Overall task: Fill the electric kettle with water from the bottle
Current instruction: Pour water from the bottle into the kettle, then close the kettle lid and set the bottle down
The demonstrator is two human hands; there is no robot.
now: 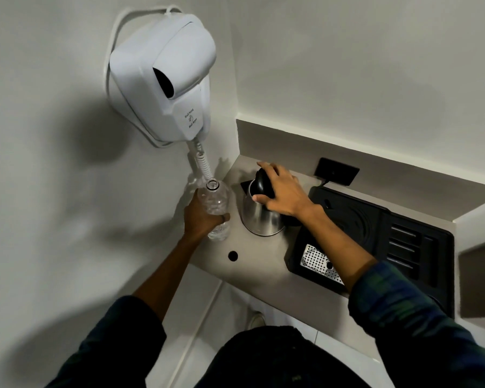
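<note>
1. Step in hand, as I judge it: getting ready to pour. The bottle (216, 204) has its cap off and stands upright on the counter (252, 264), while the lid of the electric kettle (261, 214) is being handled. No water is flowing.

2. Left of centre: the left hand (200, 219) is wrapped closed around the lower body of the clear bottle, fingers curled round its front. The bottle's base appears to rest on the counter, just beside the kettle and below the coiled cord of the wall-mounted hair dryer (163, 77) in the upper left of the frame.

3. Centre: the steel kettle sits on the counter, off the black tray (375, 228) that lies to its right. Its black lid (262, 182) looks tipped up, though I cannot tell how wide the mouth is open.

4. Right of centre: the right hand (280, 191) lies over the lid and handle, fingers loosely spread and bent, thumb against the lid's near edge.

5. Next move, in my judgement: get the lid fully clear, then lift the bottle, bring its neck over the kettle's mouth and tilt it slowly, since the opening is narrow and a spill would wet the counter.
</note>
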